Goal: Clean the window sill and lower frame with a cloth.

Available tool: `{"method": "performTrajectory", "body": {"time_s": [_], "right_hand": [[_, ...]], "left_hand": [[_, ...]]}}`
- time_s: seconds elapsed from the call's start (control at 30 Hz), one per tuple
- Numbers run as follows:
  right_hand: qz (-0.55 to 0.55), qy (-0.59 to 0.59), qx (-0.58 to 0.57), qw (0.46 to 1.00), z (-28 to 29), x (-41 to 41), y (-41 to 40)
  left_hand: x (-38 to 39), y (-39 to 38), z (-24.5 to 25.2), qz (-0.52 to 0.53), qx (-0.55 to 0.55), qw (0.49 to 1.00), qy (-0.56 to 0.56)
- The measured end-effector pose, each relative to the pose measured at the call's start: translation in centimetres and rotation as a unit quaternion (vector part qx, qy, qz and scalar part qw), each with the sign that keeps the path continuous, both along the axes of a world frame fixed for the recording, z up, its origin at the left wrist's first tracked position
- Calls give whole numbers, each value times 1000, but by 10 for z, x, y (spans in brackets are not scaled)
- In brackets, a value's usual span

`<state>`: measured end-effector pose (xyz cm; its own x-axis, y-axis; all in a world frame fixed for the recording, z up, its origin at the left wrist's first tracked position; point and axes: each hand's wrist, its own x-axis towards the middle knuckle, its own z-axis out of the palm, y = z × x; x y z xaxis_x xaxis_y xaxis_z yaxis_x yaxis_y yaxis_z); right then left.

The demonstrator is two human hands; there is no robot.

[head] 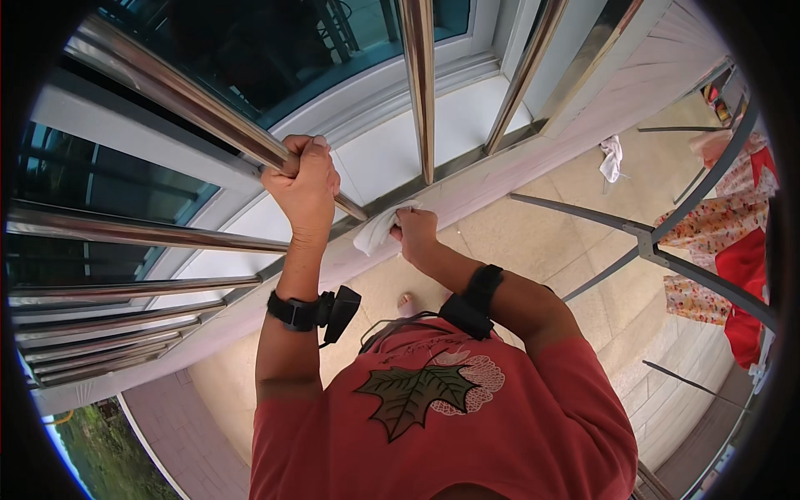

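Observation:
My left hand (306, 169) is wrapped around a shiny metal window bar (206, 106), a short way above the bar's foot. Lower down and to the right, my right hand (415, 231) pinches a white cloth (377, 231). The cloth lies against the outer edge of the window sill, close to the foot of the gripped bar. Behind the bars runs a white tiled sill (375, 165), with a metal rail (453, 165) along its outer side. A black strap with a small device (340, 312) sits on my left forearm, and another strapped device (472, 312) is on my right.
More metal bars (426, 94) stand to both sides before the dark glass panes (281, 56). A grey metal rack (650, 237) with legs spreads across the right, near hanging patterned and red clothes (719, 250). Another white cloth (611, 159) lies on the tiled floor (531, 244).

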<state>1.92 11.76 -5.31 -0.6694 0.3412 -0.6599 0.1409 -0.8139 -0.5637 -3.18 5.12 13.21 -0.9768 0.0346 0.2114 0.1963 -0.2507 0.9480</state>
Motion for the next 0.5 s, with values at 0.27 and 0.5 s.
{"method": "performTrajectory", "body": {"time_s": [0.27,0.5], "right_hand": [[-9,-61,-40,997,8,-3,38],[-140,-51,6,989,-3,-7,67]], "left_hand": [[-9,-3,-8,6,-45,998,44],[-10,-3,-15,17,-42,996,76]]}}
